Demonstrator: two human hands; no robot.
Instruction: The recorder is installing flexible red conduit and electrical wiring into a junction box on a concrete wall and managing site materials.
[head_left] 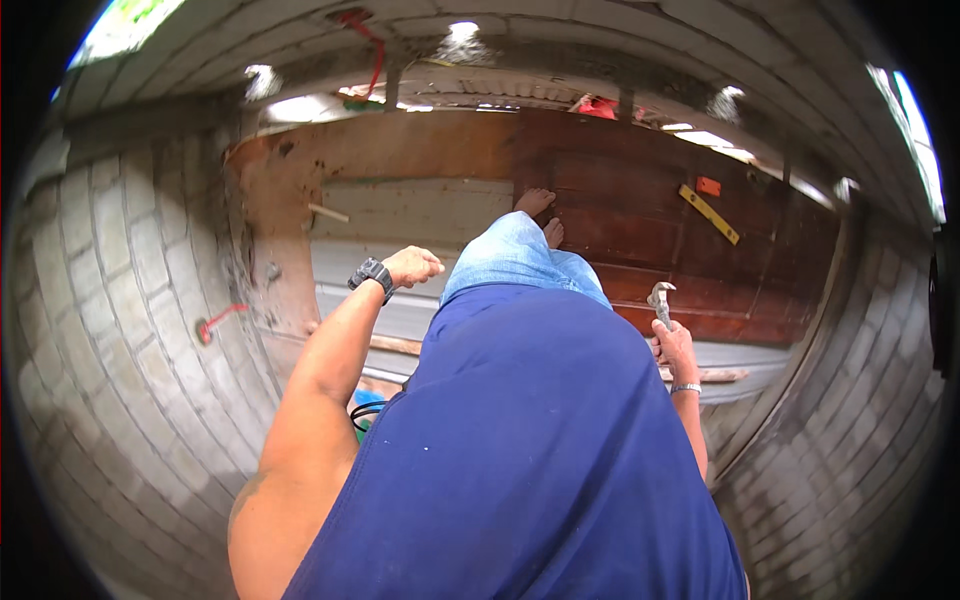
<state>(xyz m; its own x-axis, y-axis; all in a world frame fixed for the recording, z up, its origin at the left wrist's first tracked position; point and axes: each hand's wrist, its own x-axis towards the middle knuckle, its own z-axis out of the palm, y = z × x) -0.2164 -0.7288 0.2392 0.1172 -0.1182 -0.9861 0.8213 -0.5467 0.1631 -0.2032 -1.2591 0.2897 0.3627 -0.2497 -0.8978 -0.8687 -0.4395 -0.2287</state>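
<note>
In my right hand [676, 350] is a claw hammer [661, 297], its metal head pointing up and away from me, beyond the fingers. My left hand [413, 266] hangs at the left of my jeans, with a dark watch on the wrist. Its fingers are curled together, and what they hold, if anything, is too small to make out. Beyond the hammer, a yellow spirit level [709, 215] lies at a slant on a dark red-brown wooden panel [620, 190]. A small orange object [708, 186] sits close to the level's upper end.
My bare feet [536, 203] stand at the panel's left edge, beside a pale worn board [415, 205]. A short wooden stick [328, 213] lies on the left. Grey block walls [130, 250] rise on both sides; a red object [220, 320] is at the left wall.
</note>
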